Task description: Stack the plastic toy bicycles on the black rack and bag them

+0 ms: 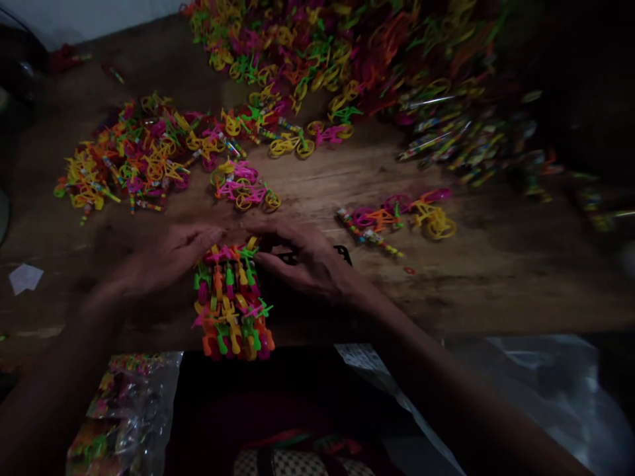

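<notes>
A compact block of small plastic toy bicycles [228, 311] in pink, green, orange and yellow sits in rows at the table's front edge. My left hand [169, 254] reaches to its far left corner, fingers stretched out and close together, the tips by the outermost bicycles. At the far right corner my right hand [302, 258] curves its thumb and index finger around the end of a bicycle; its other fingers are partly hidden. Part of a black object [342, 253] shows behind the right hand. The picture is dim and blurred.
Loose toy bicycles form a pile [133, 155] at left and a large heap [317, 46] at the back. Colourful sticks [461, 142] lie at right. A few bicycles [387, 217] lie nearer. Filled clear bags [124, 416] and plastic sheeting [550, 383] are below the edge.
</notes>
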`<action>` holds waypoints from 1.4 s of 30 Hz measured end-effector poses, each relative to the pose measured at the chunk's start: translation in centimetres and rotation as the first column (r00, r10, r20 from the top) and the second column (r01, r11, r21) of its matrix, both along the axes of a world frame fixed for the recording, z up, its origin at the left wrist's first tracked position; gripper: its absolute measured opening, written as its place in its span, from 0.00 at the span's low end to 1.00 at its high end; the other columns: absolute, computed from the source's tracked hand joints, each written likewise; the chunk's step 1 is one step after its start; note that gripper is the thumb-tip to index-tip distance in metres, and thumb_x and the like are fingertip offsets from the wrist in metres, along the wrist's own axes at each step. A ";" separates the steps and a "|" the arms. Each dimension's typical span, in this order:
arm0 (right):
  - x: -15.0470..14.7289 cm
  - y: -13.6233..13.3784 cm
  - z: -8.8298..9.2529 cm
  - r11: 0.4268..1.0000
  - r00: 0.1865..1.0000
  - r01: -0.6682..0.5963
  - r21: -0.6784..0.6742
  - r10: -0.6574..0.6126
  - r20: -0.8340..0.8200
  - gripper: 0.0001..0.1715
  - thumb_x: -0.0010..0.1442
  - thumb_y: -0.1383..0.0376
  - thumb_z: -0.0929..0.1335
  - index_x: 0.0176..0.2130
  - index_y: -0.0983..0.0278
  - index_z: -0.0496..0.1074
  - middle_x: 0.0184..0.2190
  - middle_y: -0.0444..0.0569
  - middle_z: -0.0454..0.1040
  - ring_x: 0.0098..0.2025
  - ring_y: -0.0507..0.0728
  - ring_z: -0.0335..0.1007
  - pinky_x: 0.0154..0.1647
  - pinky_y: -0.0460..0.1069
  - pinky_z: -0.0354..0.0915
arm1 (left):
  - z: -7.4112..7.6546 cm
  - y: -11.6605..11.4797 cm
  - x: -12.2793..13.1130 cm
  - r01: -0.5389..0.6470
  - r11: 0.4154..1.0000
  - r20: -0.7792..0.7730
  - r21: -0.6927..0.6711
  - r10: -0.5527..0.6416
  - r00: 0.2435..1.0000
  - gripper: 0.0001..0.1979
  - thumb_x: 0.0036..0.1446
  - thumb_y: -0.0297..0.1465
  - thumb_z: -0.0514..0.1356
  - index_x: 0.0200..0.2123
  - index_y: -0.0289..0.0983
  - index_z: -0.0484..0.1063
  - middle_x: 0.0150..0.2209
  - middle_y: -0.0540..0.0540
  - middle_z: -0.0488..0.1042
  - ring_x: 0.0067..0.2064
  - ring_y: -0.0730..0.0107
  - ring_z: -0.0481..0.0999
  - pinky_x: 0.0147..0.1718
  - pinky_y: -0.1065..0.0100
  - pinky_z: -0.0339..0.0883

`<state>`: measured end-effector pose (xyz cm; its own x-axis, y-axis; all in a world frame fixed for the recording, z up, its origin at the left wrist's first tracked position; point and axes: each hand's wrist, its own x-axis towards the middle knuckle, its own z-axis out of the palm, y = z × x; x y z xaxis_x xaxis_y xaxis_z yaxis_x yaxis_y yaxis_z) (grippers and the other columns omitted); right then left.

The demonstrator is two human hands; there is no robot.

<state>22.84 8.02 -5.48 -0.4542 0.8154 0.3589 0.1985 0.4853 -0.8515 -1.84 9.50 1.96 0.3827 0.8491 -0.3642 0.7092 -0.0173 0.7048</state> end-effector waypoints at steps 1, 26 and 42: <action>0.0 -0.2 0.3 1.000 1.000 0.014 -0.003 -0.014 0.014 0.21 0.65 0.66 0.69 0.58 0.61 0.73 0.53 0.53 0.80 0.52 0.57 0.78 0.51 0.52 0.76 | -0.2 0.3 -0.1 0.022 0.997 0.009 -0.071 -0.021 1.000 0.28 0.66 0.56 0.52 0.52 0.44 0.80 0.53 0.47 0.81 0.57 0.51 0.77 0.60 0.51 0.69; -1.1 -1.0 0.7 0.975 0.980 0.056 -0.214 -0.095 -0.176 0.12 0.66 0.72 0.68 0.44 0.59 0.80 0.42 0.47 0.83 0.44 0.54 0.79 0.48 0.49 0.73 | -1.0 1.6 1.3 0.004 0.895 0.294 -0.446 0.142 0.945 0.14 0.53 0.38 0.68 0.43 0.45 0.84 0.43 0.48 0.84 0.43 0.60 0.83 0.38 0.66 0.76; -1.4 -0.1 0.8 0.997 0.997 0.047 -0.056 -0.050 -0.051 0.11 0.65 0.71 0.65 0.38 0.60 0.77 0.37 0.48 0.76 0.40 0.55 0.74 0.40 0.50 0.69 | -2.3 2.4 2.1 -0.091 0.751 0.299 -0.654 0.367 0.881 0.11 0.44 0.31 0.71 0.32 0.38 0.77 0.29 0.50 0.75 0.27 0.74 0.72 0.26 0.73 0.64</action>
